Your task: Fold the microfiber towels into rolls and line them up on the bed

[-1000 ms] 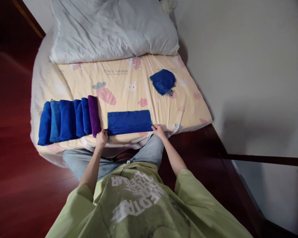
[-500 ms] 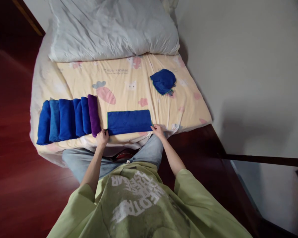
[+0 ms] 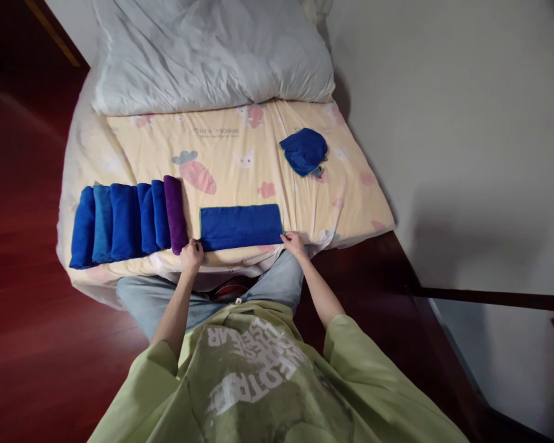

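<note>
Folded blue cloth (image 3: 240, 226) is laid flat as a long rectangle at the near edge of the bed (image 3: 240, 147), long side facing the person. Green edging is seen on its left, right and far sides. Near-left corner is gripped by the fingers of the left hand (image 3: 192, 254); near-right corner is pinched by the fingers of the right hand (image 3: 293, 242). Both sets of fingers are closed on it.

Row of blue rolls (image 3: 122, 223) is lined up side by side to the left, one of a lighter shade. Row is ended on the right by a purple roll (image 3: 176, 215), placed just beside the left hand. Crumpled blue cloth (image 3: 303, 151) is left loose farther back, to the right, well apart from both hands. Far part of the bed is covered by a pale quilt (image 3: 212, 58).
</note>
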Action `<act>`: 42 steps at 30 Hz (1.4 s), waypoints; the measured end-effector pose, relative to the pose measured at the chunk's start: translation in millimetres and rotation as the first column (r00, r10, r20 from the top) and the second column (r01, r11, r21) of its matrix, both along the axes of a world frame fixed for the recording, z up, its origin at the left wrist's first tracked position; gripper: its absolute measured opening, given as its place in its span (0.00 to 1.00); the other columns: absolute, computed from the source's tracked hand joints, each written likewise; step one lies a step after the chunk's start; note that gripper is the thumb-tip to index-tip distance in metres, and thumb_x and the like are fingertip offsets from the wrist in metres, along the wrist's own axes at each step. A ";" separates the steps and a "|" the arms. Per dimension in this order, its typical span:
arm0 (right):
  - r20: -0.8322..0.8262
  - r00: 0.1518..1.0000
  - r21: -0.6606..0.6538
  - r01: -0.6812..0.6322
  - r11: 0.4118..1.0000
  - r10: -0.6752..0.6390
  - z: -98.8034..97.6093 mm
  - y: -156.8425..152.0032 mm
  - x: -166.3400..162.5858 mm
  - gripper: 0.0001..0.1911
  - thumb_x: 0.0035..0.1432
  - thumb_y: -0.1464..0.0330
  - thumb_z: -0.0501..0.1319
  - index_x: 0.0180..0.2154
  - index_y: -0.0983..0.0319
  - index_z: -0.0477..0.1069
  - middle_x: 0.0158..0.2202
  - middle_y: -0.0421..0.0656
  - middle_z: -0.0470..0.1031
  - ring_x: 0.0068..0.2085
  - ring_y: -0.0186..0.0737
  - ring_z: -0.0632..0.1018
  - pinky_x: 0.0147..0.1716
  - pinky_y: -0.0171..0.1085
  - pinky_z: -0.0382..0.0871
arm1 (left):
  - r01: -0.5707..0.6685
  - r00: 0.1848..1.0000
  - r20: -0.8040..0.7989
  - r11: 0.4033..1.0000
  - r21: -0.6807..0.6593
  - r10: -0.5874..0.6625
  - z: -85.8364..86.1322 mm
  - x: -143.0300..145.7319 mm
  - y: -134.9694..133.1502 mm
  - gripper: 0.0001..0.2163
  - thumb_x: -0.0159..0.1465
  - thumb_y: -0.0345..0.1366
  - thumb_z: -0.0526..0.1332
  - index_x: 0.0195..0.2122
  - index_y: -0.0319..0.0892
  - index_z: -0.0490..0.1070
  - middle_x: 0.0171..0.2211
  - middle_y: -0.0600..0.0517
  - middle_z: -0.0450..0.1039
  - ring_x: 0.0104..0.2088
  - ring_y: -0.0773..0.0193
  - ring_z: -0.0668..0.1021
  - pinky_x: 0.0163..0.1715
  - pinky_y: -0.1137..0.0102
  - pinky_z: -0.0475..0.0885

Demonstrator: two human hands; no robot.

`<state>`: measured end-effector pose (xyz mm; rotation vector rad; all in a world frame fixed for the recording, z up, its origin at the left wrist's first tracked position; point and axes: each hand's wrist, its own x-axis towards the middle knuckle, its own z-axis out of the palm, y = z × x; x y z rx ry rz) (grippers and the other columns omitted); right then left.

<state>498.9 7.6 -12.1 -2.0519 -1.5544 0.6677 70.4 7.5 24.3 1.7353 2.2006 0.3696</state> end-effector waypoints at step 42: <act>0.384 0.815 0.155 -0.521 0.840 0.434 23.8 -33.8 -11.0 0.23 0.64 0.73 0.57 0.59 0.60 0.77 0.59 0.47 0.78 0.59 0.50 0.74 0.61 0.50 0.65 | 0.521 0.854 -0.112 0.838 0.161 -0.509 -18.7 -8.3 -19.0 0.24 0.63 0.30 0.56 0.61 0.34 0.72 0.64 0.37 0.70 0.66 0.49 0.70 0.67 0.56 0.65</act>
